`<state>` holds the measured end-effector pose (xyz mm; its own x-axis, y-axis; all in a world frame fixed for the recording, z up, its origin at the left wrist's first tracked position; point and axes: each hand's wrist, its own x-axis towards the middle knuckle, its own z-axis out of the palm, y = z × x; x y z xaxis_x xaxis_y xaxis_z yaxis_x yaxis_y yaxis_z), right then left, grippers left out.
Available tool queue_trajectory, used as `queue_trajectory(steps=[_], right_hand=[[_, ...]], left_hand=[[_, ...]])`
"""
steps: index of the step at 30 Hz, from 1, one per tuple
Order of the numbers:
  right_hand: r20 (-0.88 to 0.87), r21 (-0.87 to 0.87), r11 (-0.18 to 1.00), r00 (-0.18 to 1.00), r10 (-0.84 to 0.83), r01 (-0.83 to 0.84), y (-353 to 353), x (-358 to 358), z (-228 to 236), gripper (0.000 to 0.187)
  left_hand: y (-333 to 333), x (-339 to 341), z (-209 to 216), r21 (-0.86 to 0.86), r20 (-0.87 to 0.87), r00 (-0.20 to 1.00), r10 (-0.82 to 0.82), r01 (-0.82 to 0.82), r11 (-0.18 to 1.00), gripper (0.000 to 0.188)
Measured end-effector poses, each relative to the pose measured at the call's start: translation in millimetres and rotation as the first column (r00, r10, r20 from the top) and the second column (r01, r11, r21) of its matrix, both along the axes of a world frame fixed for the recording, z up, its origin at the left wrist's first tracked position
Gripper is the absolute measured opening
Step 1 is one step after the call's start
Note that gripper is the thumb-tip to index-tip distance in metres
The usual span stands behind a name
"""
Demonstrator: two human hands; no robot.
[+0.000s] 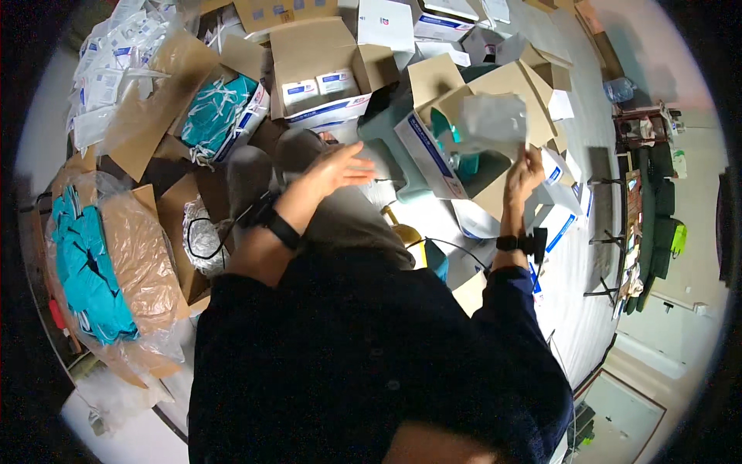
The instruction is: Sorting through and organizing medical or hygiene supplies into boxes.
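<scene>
My right hand is closed on the lower right corner of a thin, whitish, translucent sheet, blurred by motion; I cannot make out whether it is a bag. It hangs over an open cardboard box that has some teal items inside. Over my lap, my left hand holds nothing, its fingers stretched out toward the right. Ahead of it, an open carton contains small white-and-blue boxes.
Folded teal fabric with white ties fills a carton ahead on the left. Teal garments lie in a plastic-lined box at far left. White packets are heaped behind. A grey-green stool stands beside the right-hand box.
</scene>
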<state>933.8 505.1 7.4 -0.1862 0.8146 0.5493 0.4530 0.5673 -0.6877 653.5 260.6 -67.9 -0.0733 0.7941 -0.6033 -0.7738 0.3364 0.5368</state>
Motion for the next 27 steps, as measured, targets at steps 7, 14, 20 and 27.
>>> queue_trajectory(steps=[7, 14, 20, 27], right_hand=[[-0.033, -0.043, 0.985, 0.985, -0.167, 0.166, 26, 31, -10, 0.014], [-0.704, -0.597, 0.732, 0.653, -0.28, -0.33, -11, -20, -12, 0.016], [-0.75, -0.62, 0.072, 0.562, -0.348, -0.782, -94, -101, -55, 0.022], [-0.671, -0.704, -0.074, 0.695, -0.261, -0.707, -169, -138, -62, 0.021]], left_hand=[[-13, 12, 3, -0.104, -0.121, 0.991, -0.064, 0.052, 0.993, 0.042], [-3, 51, 43, 0.052, -0.42, 0.869, -0.264, 0.313, 0.948, 0.044], [9, 72, 49, 0.297, -0.588, 0.785, 0.194, -0.013, 0.955, 0.112], [2, 26, 51, 0.467, -0.507, 0.559, 0.656, -0.463, 0.754, 0.04]])
